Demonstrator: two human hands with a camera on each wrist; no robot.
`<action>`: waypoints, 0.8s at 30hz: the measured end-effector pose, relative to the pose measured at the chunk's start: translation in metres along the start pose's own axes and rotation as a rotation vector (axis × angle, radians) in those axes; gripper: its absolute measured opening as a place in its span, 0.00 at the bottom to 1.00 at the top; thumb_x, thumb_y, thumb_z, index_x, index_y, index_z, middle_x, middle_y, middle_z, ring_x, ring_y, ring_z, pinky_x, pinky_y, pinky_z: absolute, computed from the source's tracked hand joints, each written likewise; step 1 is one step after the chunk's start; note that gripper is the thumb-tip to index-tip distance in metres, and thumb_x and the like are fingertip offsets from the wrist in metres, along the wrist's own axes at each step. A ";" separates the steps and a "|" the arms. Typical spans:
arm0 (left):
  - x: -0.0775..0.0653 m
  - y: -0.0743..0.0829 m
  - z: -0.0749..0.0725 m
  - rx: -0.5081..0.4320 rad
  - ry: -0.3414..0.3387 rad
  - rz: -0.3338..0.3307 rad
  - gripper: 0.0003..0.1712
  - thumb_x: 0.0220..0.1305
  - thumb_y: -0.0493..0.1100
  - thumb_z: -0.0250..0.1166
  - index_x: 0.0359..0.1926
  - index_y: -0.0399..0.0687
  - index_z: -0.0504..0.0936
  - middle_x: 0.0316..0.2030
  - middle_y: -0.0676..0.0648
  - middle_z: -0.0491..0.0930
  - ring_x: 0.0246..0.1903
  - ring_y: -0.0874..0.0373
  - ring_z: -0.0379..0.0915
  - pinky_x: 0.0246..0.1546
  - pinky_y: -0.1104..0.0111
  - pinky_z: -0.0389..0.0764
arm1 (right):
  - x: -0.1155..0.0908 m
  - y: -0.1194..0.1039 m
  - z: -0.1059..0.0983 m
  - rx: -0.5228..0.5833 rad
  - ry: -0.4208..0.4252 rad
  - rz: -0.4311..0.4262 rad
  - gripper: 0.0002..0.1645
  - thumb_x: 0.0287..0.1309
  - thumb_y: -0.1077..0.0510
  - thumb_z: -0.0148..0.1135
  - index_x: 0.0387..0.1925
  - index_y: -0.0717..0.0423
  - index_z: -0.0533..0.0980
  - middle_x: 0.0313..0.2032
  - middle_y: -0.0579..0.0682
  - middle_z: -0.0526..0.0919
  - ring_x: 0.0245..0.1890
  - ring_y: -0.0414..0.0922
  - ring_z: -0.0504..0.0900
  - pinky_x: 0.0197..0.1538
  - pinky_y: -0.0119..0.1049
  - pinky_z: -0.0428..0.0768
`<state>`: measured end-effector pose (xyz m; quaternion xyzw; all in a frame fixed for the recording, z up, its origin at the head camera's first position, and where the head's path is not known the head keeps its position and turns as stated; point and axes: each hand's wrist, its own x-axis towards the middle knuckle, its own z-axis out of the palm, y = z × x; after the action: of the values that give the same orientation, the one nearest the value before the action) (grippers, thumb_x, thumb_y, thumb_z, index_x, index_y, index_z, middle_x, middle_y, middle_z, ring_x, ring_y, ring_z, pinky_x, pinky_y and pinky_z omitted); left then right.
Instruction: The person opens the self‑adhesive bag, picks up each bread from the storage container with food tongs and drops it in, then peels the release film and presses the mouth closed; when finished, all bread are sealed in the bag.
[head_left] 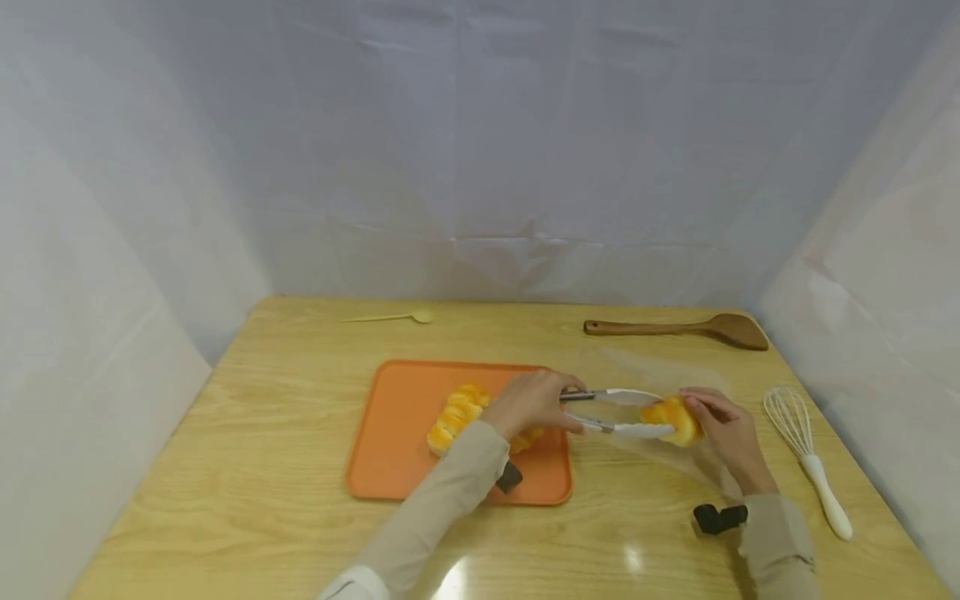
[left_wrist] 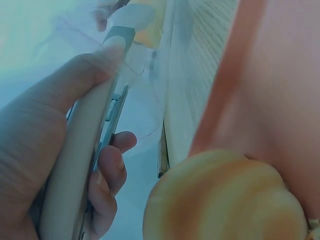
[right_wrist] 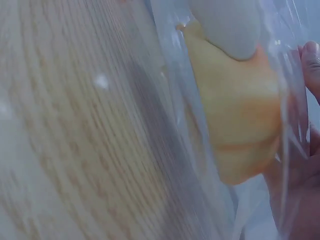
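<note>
My left hand (head_left: 528,404) grips a pair of tongs (head_left: 637,431) by the handles, thumb on one arm and fingers curled round the other in the left wrist view. The tongs' pale tips clasp a small golden bread roll (head_left: 681,421). Around that roll is a clear plastic bag (right_wrist: 292,95), its film shining in the right wrist view. My right hand (head_left: 731,433) holds the bag from the right side, fingers right at the roll. Beneath my left hand, more golden bread (head_left: 456,414) lies on an orange tray (head_left: 386,433), partly hidden by the hand and sleeve.
Along the back edge lie a small yellow spoon (head_left: 422,317) and a brown wooden spatula (head_left: 731,330). A whisk (head_left: 813,467) with a white handle lies at the right edge. White sheeting (head_left: 487,150) closes off the back and both sides of the wooden table (head_left: 247,467).
</note>
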<state>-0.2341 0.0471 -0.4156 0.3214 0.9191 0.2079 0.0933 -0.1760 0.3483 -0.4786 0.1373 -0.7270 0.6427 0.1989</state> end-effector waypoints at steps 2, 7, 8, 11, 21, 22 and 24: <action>0.002 0.002 0.000 -0.012 -0.011 -0.011 0.35 0.49 0.62 0.75 0.59 0.62 0.79 0.43 0.54 0.85 0.30 0.65 0.73 0.28 0.71 0.72 | 0.001 0.001 0.001 0.038 -0.001 -0.030 0.13 0.63 0.74 0.54 0.42 0.65 0.83 0.44 0.37 0.86 0.48 0.30 0.81 0.52 0.17 0.77; 0.004 0.007 0.000 0.008 -0.022 -0.027 0.35 0.50 0.62 0.74 0.60 0.63 0.78 0.48 0.55 0.84 0.33 0.64 0.75 0.26 0.71 0.72 | 0.003 0.003 0.001 0.082 -0.013 -0.062 0.14 0.63 0.76 0.53 0.42 0.67 0.83 0.44 0.38 0.87 0.48 0.31 0.81 0.53 0.18 0.77; 0.004 0.007 0.000 0.017 -0.023 -0.029 0.35 0.50 0.62 0.74 0.60 0.64 0.78 0.49 0.55 0.84 0.34 0.64 0.75 0.26 0.72 0.72 | 0.002 0.003 0.001 0.084 -0.019 -0.064 0.15 0.63 0.76 0.52 0.43 0.67 0.83 0.45 0.39 0.86 0.49 0.31 0.81 0.53 0.18 0.77; 0.005 0.009 0.001 0.037 -0.024 -0.035 0.36 0.50 0.62 0.74 0.61 0.64 0.78 0.51 0.56 0.82 0.35 0.64 0.76 0.25 0.72 0.71 | 0.002 0.003 0.002 0.080 -0.010 -0.050 0.15 0.63 0.75 0.53 0.43 0.64 0.84 0.44 0.39 0.86 0.48 0.31 0.81 0.52 0.18 0.77; 0.010 0.012 0.005 0.096 0.000 -0.030 0.36 0.49 0.64 0.74 0.60 0.64 0.78 0.53 0.57 0.82 0.39 0.62 0.78 0.27 0.71 0.73 | 0.003 0.004 0.008 0.081 0.041 -0.023 0.16 0.63 0.75 0.53 0.41 0.62 0.85 0.42 0.38 0.86 0.46 0.31 0.82 0.50 0.18 0.78; 0.010 0.013 0.006 0.094 0.004 -0.028 0.36 0.49 0.64 0.74 0.60 0.64 0.78 0.53 0.57 0.82 0.39 0.62 0.78 0.27 0.71 0.73 | 0.003 0.004 0.009 0.079 0.044 -0.026 0.16 0.63 0.75 0.53 0.41 0.61 0.85 0.42 0.39 0.86 0.46 0.31 0.82 0.50 0.18 0.78; 0.011 0.014 0.007 0.096 0.012 -0.028 0.36 0.49 0.65 0.74 0.60 0.64 0.78 0.54 0.57 0.82 0.40 0.63 0.79 0.27 0.72 0.74 | 0.003 0.005 0.009 0.083 0.048 -0.031 0.17 0.63 0.75 0.53 0.41 0.61 0.85 0.43 0.39 0.86 0.46 0.31 0.82 0.50 0.18 0.78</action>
<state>-0.2330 0.0666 -0.4158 0.3113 0.9330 0.1641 0.0753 -0.1818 0.3403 -0.4820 0.1411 -0.6924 0.6724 0.2204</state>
